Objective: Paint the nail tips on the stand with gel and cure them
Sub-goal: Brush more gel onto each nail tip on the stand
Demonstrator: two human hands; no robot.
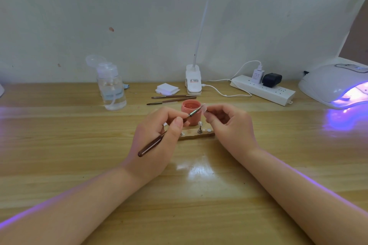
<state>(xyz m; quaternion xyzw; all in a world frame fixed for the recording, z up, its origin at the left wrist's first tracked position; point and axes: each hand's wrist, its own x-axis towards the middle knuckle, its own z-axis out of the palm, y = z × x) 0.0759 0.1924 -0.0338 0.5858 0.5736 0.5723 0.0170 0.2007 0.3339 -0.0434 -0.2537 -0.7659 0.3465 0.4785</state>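
Glossy wooden desk (pixel 79 145): left hand (pixel 157 137) pinching slim gel brush (pixel 159 140), right hand (pixel 229 125) pinching clear nail tip (pixel 203 108) above pink gel pot (pixel 191 112).

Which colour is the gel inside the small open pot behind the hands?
Coral red, matching the pot; the head view shows it.

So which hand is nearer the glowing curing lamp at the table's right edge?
Right. The right hand holds a nail tip mid-table, on the curing lamp side; the left hand, gripping the brush, sits farther left.
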